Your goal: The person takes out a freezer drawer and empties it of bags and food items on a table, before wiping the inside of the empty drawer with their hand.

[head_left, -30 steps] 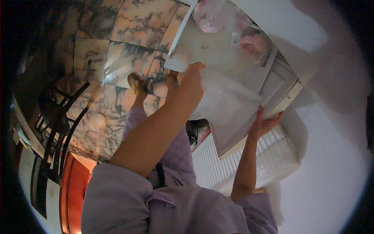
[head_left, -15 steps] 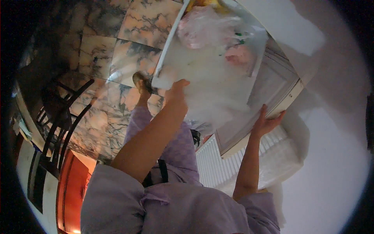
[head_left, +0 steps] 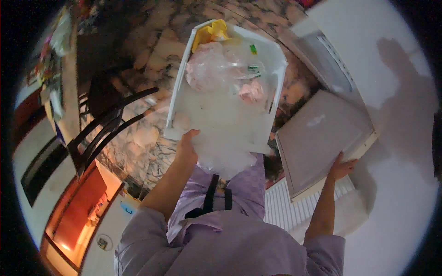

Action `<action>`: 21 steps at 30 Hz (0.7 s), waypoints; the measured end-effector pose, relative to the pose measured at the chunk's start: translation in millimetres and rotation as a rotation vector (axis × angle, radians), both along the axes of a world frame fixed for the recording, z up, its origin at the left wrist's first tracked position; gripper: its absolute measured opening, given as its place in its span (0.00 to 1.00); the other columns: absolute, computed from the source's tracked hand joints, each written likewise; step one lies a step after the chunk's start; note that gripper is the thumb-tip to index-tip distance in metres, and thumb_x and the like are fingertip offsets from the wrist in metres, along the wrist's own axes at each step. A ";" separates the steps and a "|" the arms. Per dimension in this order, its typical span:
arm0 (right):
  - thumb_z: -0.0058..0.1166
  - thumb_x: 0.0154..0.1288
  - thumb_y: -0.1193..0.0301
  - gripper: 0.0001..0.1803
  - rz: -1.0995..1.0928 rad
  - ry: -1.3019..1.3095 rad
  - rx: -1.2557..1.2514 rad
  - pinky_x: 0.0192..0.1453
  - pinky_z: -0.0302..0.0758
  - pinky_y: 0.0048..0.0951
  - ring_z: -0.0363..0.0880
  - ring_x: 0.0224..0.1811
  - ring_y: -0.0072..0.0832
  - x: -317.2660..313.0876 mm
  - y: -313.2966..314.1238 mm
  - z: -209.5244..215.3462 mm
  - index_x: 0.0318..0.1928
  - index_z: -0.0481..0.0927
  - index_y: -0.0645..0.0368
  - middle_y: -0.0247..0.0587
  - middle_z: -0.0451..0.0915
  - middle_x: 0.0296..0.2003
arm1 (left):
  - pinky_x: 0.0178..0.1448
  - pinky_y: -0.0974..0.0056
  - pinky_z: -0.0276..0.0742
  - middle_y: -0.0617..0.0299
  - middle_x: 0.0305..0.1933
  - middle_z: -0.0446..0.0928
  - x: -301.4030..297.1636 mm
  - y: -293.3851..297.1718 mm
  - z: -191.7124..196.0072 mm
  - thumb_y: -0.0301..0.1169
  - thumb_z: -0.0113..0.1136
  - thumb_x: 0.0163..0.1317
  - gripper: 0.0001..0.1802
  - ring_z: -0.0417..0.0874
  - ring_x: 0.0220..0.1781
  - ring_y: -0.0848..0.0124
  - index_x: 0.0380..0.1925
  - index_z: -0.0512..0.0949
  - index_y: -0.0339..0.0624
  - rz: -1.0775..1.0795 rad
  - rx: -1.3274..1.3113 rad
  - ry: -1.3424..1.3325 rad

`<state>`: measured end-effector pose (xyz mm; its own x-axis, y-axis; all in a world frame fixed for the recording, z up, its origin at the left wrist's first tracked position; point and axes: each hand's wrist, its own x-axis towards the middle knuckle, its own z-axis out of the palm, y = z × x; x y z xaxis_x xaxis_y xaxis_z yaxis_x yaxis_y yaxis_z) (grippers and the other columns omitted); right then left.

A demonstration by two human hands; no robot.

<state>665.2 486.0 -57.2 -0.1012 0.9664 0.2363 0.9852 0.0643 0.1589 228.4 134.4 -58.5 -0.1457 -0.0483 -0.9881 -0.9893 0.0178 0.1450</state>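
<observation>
Left hand: closed on the near left corner of the white drawer [head_left: 216, 110], thumb up over the edge; that's the left hand [head_left: 186, 149]. Fingers underneath hidden from me. Corner grip probably because it is the nearest rim to that arm.
Drawer: in front of the thighs, over the tiled floor [head_left: 142, 147], near end toward the body. Likely kept roughly level so the load doesn't slide; can't see any support under the far end.
Load: big clear bag with pink contents [head_left: 205, 69] and yellow wrap [head_left: 214, 31] at the far left, smaller pink bundle [head_left: 252, 92] toward the right wall. Near half mostly bare, so weight probably sits far from the grip.
Loose film: clear plastic [head_left: 225, 163] bunched at the near end, above the lap.
Right hand: thumb on the face, rest of the right hand [head_left: 343, 166] at the pale edge of the grey panel [head_left: 322, 138]. Can't tell if gripping or just resting; looks like steadying the panel, clear of the drawer.
Below panel: white ribbed part [head_left: 285, 202], just beside the right forearm.
Sides: dark chair [head_left: 117, 115] at left, white wall [head_left: 391, 193] at right; working room looks tight.
</observation>
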 end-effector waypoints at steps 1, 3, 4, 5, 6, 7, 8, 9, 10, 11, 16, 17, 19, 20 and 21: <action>0.64 0.55 0.52 0.46 0.036 0.016 0.005 0.64 0.65 0.43 0.65 0.62 0.52 9.5 7.5 2.9 0.64 0.61 0.72 0.62 0.67 0.60 | 0.43 0.59 0.75 0.60 0.39 0.75 -0.8 0.4 15.0 0.32 0.64 0.49 0.17 0.77 0.40 0.64 0.41 0.75 0.43 0.065 -0.013 -0.019; 0.64 0.55 0.51 0.45 0.002 -0.121 -0.071 0.61 0.68 0.43 0.68 0.59 0.52 9.6 6.1 7.3 0.62 0.64 0.73 0.62 0.68 0.59 | 0.45 0.58 0.75 0.59 0.39 0.75 -6.8 -17.1 35.3 0.32 0.63 0.50 0.18 0.77 0.41 0.63 0.42 0.75 0.42 0.154 -0.021 -0.013; 0.64 0.54 0.50 0.44 -0.012 0.184 -0.160 0.60 0.69 0.43 0.70 0.58 0.51 -1.7 -0.9 12.8 0.61 0.65 0.72 0.60 0.69 0.58 | 0.46 0.58 0.75 0.59 0.40 0.75 -4.4 -34.1 45.7 0.31 0.63 0.50 0.17 0.78 0.41 0.62 0.42 0.75 0.42 0.066 0.027 0.115; 0.64 0.54 0.50 0.44 -0.029 0.488 -0.253 0.60 0.70 0.43 0.72 0.56 0.50 -15.2 -8.2 20.5 0.59 0.66 0.72 0.59 0.71 0.58 | 0.47 0.57 0.75 0.59 0.40 0.76 -9.6 -49.8 53.6 0.31 0.63 0.51 0.17 0.78 0.42 0.62 0.43 0.75 0.42 -0.028 0.073 0.245; 0.64 0.54 0.50 0.44 0.000 0.507 -0.258 0.60 0.70 0.43 0.72 0.56 0.50 -25.8 -12.2 21.5 0.59 0.66 0.72 0.59 0.71 0.58 | 0.47 0.57 0.75 0.59 0.40 0.76 -17.5 -66.1 53.6 0.31 0.63 0.51 0.17 0.78 0.42 0.62 0.43 0.75 0.42 -0.002 0.071 0.269; 0.66 0.54 0.56 0.41 -0.189 0.539 -0.317 0.56 0.73 0.40 0.74 0.53 0.46 -35.5 -11.8 22.8 0.60 0.66 0.72 0.56 0.73 0.55 | 0.47 0.56 0.76 0.59 0.40 0.76 -25.6 -79.9 48.5 0.30 0.63 0.50 0.16 0.78 0.43 0.61 0.41 0.76 0.44 0.125 0.074 0.130; 0.68 0.54 0.62 0.40 -0.372 0.560 -0.372 0.52 0.75 0.38 0.76 0.51 0.41 -37.2 1.9 23.1 0.60 0.65 0.72 0.54 0.75 0.52 | 0.48 0.54 0.76 0.59 0.40 0.77 -26.4 -78.8 46.3 0.29 0.63 0.50 0.14 0.78 0.43 0.60 0.39 0.76 0.46 0.255 0.089 -0.019; 0.68 0.54 0.62 0.40 -0.339 0.572 -0.366 0.52 0.75 0.38 0.76 0.51 0.41 -38.0 13.4 21.9 0.60 0.65 0.72 0.54 0.75 0.52 | 0.48 0.54 0.76 0.59 0.40 0.77 -24.0 -76.9 47.1 0.29 0.63 0.50 0.14 0.78 0.43 0.60 0.39 0.76 0.46 0.280 0.108 -0.004; 0.66 0.56 0.65 0.36 -0.266 0.872 -0.412 0.50 0.76 0.37 0.77 0.49 0.39 -35.6 9.0 16.3 0.61 0.66 0.69 0.52 0.77 0.50 | 0.48 0.55 0.76 0.59 0.40 0.77 -25.6 -80.3 58.0 0.29 0.63 0.50 0.14 0.79 0.43 0.60 0.39 0.76 0.45 0.300 0.139 0.004; 0.64 0.57 0.67 0.33 -0.181 1.167 -0.455 0.48 0.76 0.37 0.77 0.47 0.38 -38.0 8.7 10.9 0.61 0.67 0.66 0.51 0.78 0.48 | 0.48 0.55 0.76 0.58 0.40 0.77 -24.8 -82.5 65.5 0.29 0.62 0.50 0.13 0.79 0.43 0.61 0.38 0.76 0.44 0.324 0.174 0.008; 0.55 0.65 0.61 0.27 -0.100 0.767 -0.549 0.46 0.76 0.37 0.77 0.47 0.37 -7.6 32.8 -32.4 0.60 0.69 0.60 0.45 0.78 0.45 | 0.48 0.54 0.77 0.58 0.40 0.77 -35.5 -82.3 88.2 0.30 0.62 0.52 0.14 0.79 0.42 0.61 0.40 0.75 0.43 0.301 0.243 0.008; 0.51 0.68 0.55 0.26 0.177 0.576 -0.579 0.48 0.76 0.37 0.76 0.47 0.37 -43.8 22.8 -44.5 0.59 0.70 0.59 0.44 0.77 0.42 | 0.47 0.53 0.77 0.58 0.39 0.77 -34.0 -90.9 91.8 0.30 0.62 0.53 0.15 0.79 0.42 0.60 0.41 0.74 0.42 0.323 0.248 0.028; 0.52 0.67 0.51 0.38 -0.311 1.370 -1.056 0.47 0.76 0.40 0.76 0.51 0.40 -158.5 -26.2 -30.9 0.67 0.60 0.64 0.55 0.75 0.54 | 0.47 0.53 0.77 0.57 0.39 0.77 -15.8 -109.3 82.7 0.30 0.61 0.54 0.15 0.79 0.42 0.60 0.42 0.74 0.41 0.403 0.238 0.056; 0.51 0.66 0.48 0.41 -0.340 1.275 -1.098 0.53 0.73 0.39 0.73 0.56 0.40 -238.7 -71.8 16.5 0.68 0.57 0.65 0.57 0.69 0.59 | 0.47 0.53 0.77 0.56 0.39 0.77 -10.0 -112.2 75.9 0.31 0.60 0.55 0.15 0.79 0.41 0.60 0.43 0.73 0.40 0.439 0.269 0.038; 0.51 0.65 0.45 0.43 -0.254 1.266 -1.298 0.58 0.71 0.39 0.70 0.60 0.41 -261.9 -86.3 27.4 0.67 0.56 0.64 0.55 0.65 0.62 | 0.47 0.53 0.77 0.56 0.39 0.77 -6.3 -106.3 74.3 0.31 0.60 0.55 0.15 0.79 0.41 0.60 0.43 0.73 0.40 0.459 0.262 0.061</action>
<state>403.3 399.6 -29.8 -0.3162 0.5418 -0.7788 0.4643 -0.6275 -0.6250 222.1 28.1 15.8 -0.2247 0.1267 -0.9661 -0.8766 -0.4593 0.1437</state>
